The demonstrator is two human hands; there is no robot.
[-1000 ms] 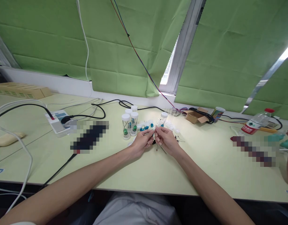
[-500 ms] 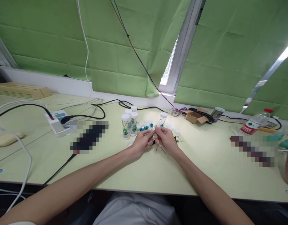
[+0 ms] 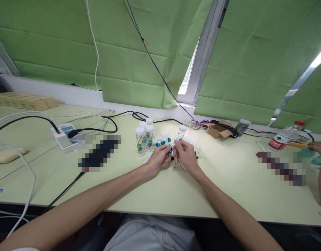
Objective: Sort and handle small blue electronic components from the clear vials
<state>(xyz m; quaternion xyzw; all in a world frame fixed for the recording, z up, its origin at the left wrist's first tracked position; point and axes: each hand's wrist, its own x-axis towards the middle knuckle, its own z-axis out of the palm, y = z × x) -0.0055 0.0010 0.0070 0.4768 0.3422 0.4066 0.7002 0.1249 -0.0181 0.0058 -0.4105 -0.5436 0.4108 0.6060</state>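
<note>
The work looks partway along. The near vial (image 3: 140, 140) stands upright on the desk (image 3: 155, 195), capped, with a green piece (image 3: 139, 147) inside. The second vial (image 3: 149, 137), just right of the near vial, is also capped and holds a green piece. Two back vials (image 3: 149, 121) stand behind the near vial, partly hidden, with white caps on; one seems to contain something blue. These four look done as far as their caps show, though whether each is complete inside cannot be told.

What seems left lies to the right of the near vial: loose blue pieces (image 3: 162, 142) outside any vial, and white caps (image 3: 195, 143) farther right. Another vial (image 3: 182, 129), well right of the near vial and farther back, wears a cap; its contents cannot be made out.

The blue piece (image 3: 170, 150) in hand is right of the near vial and a little nearer the person. It sits at the fingertips of the left hand (image 3: 160, 156), whose grip appears closed on it, between thumb and forefinger. The right hand (image 3: 185, 155) is just beyond the piece, on the side away from the near vial, fingers bent inward; whether its grip pinches a thin part or nothing cannot be told.
</note>
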